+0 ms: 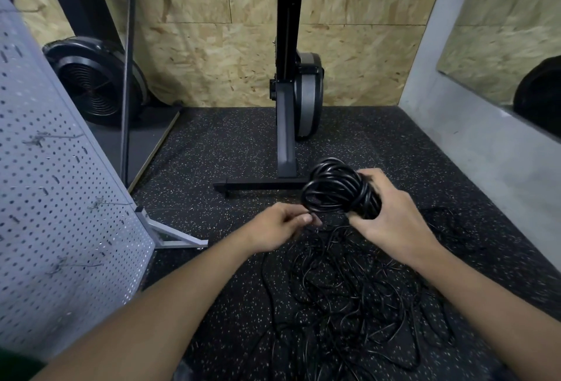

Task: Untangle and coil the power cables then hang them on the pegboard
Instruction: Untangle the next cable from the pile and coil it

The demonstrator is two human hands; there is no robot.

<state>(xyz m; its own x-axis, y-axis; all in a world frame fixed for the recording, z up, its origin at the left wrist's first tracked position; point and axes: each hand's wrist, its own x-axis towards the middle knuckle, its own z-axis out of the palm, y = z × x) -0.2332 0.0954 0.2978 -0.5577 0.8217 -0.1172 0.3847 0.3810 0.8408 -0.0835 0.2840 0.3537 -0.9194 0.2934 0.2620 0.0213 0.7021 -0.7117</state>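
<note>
Head view: the right hand (pixel 391 216) grips a coil (pixel 337 189) of black power cable, fingers and thumb curled round the side where the turns bunch together. The coil is held in the air, low over the speckled rubber floor (pixel 227 153). The left hand (pixel 282 224) pinches a loose strand (pixel 312 216) just at the coil's lower left edge. Below and between the two forearms, the rest of the cable lies on the floor as a wide, thin tangle (pixel 349 295).

The cable looks thin, soft and rubber-sheathed, so it should bend freely and not slide in the fingers. One strand is light, but the gathered turns probably have some weight and some spring and will likely fan apart if the grip loosens. The best hold looks to be across all the turns at once, at the bunched side, where the right hand is now. The feeding strand is better guided with a light pinch close to the coil.

The coil stands roughly on edge, its opening facing back toward the person and slightly left. Its longer span runs left to right, from the free arc to the gripped side. The loose strand runs from that free arc toward the tangle.

The grey pegboard (pixel 60 204) leans at the left, well apart from the coil, with bare wire hooks (pixel 100 203) on it.
</note>
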